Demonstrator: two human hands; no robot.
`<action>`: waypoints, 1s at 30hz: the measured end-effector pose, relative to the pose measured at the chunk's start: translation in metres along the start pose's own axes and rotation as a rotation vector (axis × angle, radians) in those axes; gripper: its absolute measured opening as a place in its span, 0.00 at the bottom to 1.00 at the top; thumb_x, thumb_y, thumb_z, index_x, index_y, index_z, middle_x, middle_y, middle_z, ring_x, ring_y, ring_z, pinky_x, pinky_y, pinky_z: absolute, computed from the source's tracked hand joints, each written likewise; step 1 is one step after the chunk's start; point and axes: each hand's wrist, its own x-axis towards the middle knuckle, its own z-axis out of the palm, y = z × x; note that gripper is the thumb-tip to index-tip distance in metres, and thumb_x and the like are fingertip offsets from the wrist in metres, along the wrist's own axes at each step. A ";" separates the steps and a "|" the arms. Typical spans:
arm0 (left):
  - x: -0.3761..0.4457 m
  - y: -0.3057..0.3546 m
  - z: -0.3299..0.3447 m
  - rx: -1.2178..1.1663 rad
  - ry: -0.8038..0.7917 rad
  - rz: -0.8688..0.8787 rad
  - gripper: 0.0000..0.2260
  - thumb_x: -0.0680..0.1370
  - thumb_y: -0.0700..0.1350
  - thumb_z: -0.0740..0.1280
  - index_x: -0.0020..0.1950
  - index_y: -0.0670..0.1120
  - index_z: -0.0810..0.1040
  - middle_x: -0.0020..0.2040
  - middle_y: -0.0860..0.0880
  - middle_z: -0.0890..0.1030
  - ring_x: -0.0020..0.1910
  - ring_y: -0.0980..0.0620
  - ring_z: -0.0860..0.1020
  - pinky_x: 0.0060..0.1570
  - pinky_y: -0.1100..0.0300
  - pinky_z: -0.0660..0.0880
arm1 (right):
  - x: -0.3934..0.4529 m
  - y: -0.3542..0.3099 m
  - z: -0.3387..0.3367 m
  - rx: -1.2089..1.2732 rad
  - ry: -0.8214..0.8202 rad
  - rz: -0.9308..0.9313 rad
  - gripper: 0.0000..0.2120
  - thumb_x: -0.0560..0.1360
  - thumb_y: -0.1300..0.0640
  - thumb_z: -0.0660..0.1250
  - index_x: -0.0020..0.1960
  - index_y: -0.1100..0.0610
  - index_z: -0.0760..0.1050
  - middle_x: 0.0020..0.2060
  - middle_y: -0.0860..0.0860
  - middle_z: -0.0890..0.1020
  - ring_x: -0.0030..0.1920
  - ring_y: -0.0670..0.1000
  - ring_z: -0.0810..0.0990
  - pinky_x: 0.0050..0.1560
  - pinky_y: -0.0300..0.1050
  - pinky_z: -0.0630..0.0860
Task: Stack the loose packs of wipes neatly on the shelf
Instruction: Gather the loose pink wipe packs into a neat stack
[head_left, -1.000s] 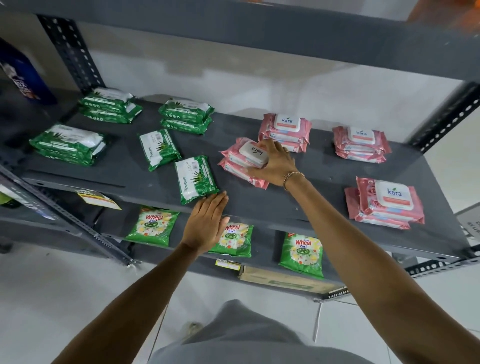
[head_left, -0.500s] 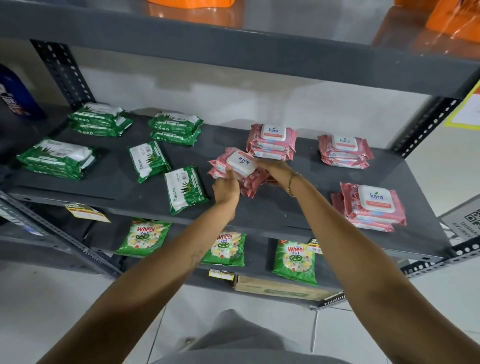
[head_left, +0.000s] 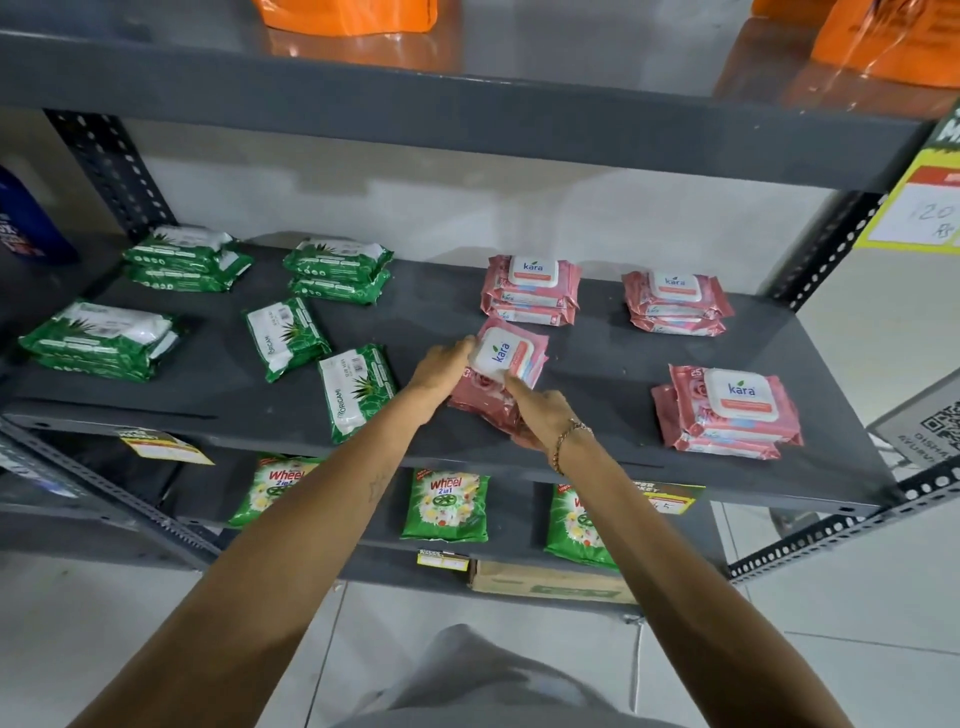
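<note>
- Two hands meet on one small pile of pink Kara wipes packs (head_left: 511, 364) near the middle of the grey shelf (head_left: 613, 364).
- Left hand (head_left: 441, 366) has its grip closed on the pile's left edge, fingertips on the top pack's white lid.
- Right hand (head_left: 540, 415), a bracelet (head_left: 569, 441) at the wrist, grips the pile's near right corner.
- Top pack lies skewed on the pack beneath it, and the pile sits at a slant to the shelf edge.
- Three more pink piles rest on the shelf: one just behind the held pile (head_left: 532, 288), one at the back right (head_left: 675, 301), one at the front right (head_left: 727, 410).
- Two loose green Origami wipes packs (head_left: 285, 338) (head_left: 358, 389) lie flat and single, left of the hands.
- Three green piles (head_left: 98, 338) (head_left: 184, 257) (head_left: 337, 270) fill the shelf's left part.
- Green Wheel detergent bags (head_left: 447, 504) lie on the lower shelf.
</note>
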 end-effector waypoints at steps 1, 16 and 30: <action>-0.002 -0.001 0.002 0.000 0.045 0.025 0.25 0.78 0.60 0.56 0.60 0.42 0.78 0.62 0.41 0.79 0.55 0.44 0.77 0.52 0.56 0.70 | 0.002 0.001 -0.007 -0.092 0.033 -0.029 0.21 0.71 0.36 0.61 0.35 0.54 0.70 0.31 0.52 0.72 0.30 0.48 0.71 0.36 0.45 0.74; -0.030 -0.007 0.045 -0.502 0.172 -0.278 0.28 0.79 0.60 0.56 0.65 0.37 0.74 0.63 0.38 0.78 0.61 0.39 0.77 0.62 0.45 0.74 | 0.040 -0.049 -0.057 -0.240 -0.240 -0.169 0.26 0.69 0.39 0.68 0.62 0.52 0.73 0.55 0.50 0.80 0.55 0.51 0.78 0.59 0.53 0.75; -0.012 -0.002 0.022 -0.310 -0.204 -0.157 0.16 0.79 0.57 0.60 0.42 0.48 0.80 0.39 0.49 0.83 0.39 0.51 0.80 0.41 0.56 0.76 | 0.020 0.011 -0.078 0.143 -0.114 0.119 0.24 0.56 0.39 0.77 0.37 0.57 0.76 0.29 0.52 0.73 0.24 0.47 0.63 0.35 0.40 0.72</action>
